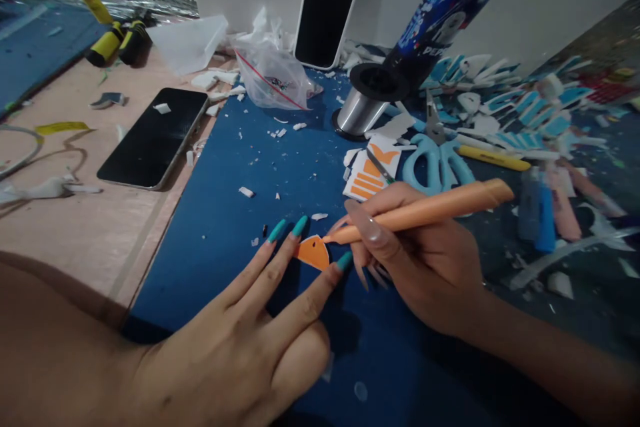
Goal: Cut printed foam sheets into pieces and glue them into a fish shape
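Observation:
My left hand (265, 320) lies with its fingers stretched out and spread on the blue table surface. Its fingertips rest at the edges of a small orange fan-shaped cutout (314, 253) with a white rim and a dark spot near the top. Pinched in my right hand (425, 260) is an orange felt-tip pen (440, 208), tilted, its tip touching or just above the cutout's upper right edge. Beyond my right hand is a white card piece (373, 170) with orange shapes, and a thin blade (381, 165) lies over it.
Light blue scissors (435, 160), a wire spool (367, 103) and a blue can (445, 10) stand or lie behind. White and blue scraps (525, 113) pile up at the right. Two phones (155, 137), a zip bag (275, 80) and white crumbs (246, 192) lie around.

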`<state>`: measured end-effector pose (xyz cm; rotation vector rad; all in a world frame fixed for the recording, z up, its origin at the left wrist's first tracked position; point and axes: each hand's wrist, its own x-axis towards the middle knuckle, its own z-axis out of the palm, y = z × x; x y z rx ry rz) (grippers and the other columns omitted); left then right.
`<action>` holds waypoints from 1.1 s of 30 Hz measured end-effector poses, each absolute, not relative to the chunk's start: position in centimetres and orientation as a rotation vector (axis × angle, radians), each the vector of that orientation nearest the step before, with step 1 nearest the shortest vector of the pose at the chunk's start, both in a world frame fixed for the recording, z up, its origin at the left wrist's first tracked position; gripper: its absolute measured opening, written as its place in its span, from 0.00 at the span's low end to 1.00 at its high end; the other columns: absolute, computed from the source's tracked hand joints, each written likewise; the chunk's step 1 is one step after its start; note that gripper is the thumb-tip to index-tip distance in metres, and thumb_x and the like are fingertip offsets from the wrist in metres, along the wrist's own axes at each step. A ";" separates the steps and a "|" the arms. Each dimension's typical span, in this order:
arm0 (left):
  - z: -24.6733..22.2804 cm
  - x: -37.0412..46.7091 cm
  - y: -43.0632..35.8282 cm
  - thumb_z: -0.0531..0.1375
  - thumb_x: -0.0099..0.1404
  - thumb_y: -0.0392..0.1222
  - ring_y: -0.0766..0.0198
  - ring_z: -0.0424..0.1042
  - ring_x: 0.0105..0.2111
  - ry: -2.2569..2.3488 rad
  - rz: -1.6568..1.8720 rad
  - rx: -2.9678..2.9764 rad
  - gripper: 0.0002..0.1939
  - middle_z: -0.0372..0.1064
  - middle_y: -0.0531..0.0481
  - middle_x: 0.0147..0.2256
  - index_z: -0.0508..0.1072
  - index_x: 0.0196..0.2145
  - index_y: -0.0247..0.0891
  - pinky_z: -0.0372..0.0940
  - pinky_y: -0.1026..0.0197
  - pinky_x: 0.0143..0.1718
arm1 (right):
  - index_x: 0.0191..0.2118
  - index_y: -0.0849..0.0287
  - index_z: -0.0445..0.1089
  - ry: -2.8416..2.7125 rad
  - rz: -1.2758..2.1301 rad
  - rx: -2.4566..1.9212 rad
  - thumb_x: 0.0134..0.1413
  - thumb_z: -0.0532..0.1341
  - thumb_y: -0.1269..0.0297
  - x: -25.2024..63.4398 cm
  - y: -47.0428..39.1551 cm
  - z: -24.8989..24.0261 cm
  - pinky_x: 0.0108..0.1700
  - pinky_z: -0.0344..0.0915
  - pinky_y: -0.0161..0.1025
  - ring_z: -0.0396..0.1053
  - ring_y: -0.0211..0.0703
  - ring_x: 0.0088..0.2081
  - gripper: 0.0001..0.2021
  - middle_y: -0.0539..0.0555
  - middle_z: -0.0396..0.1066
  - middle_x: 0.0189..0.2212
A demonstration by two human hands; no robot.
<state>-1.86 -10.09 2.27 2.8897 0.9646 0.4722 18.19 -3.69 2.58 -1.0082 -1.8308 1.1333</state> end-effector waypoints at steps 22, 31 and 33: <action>2.3 -1.9 -9.7 0.60 0.60 0.55 0.42 0.65 0.56 0.875 0.457 2.843 0.17 0.69 0.41 0.52 0.71 0.32 0.36 0.61 0.41 0.57 | 0.30 0.55 0.65 -2.067 0.958 -0.957 0.61 0.55 0.68 17.8 -3.8 2.4 0.24 0.63 0.34 0.64 0.31 0.22 0.08 0.49 0.71 0.31; 2.3 -1.8 -9.6 0.56 0.63 0.58 0.39 0.65 0.55 0.901 0.488 2.859 0.20 0.70 0.40 0.52 0.68 0.32 0.35 0.62 0.43 0.56 | 0.33 0.58 0.64 -1.996 1.067 -0.795 0.60 0.56 0.71 18.1 -3.5 1.5 0.24 0.63 0.30 0.65 0.28 0.24 0.04 0.48 0.68 0.32; 2.4 -1.9 -9.7 0.56 0.63 0.60 0.39 0.64 0.56 0.901 0.464 2.869 0.22 0.69 0.40 0.52 0.69 0.33 0.34 0.60 0.44 0.58 | 0.32 0.58 0.63 -2.024 1.026 -0.774 0.60 0.56 0.71 18.1 -3.4 1.6 0.24 0.63 0.30 0.66 0.29 0.25 0.05 0.49 0.68 0.31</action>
